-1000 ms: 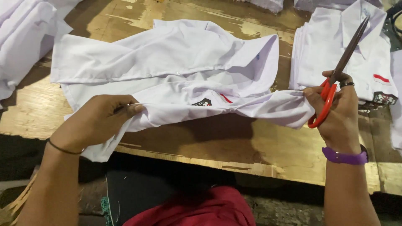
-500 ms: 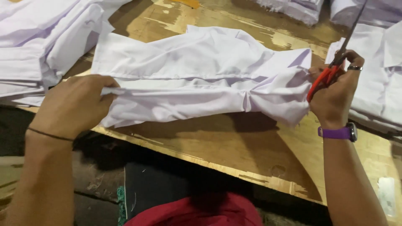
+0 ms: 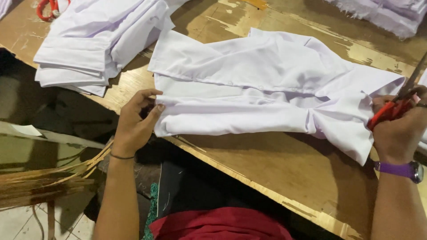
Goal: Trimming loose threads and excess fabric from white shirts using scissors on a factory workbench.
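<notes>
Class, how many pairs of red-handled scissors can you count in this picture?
2: one pair of scissors gripped in the right hand; a second pair at the table's top-left corner. Cloth may hide others.

A worn plywood table (scuffed, pale patches) stands over a dim tiled floor.

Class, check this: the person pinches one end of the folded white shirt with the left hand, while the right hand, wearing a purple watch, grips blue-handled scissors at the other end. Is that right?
Not quite. The scissors have red handles, not blue, as the head view shows. The rest holds: the left hand pinches one end of the folded white shirt, and the right hand, with a purple watch, grips the scissors at the other end.
</notes>
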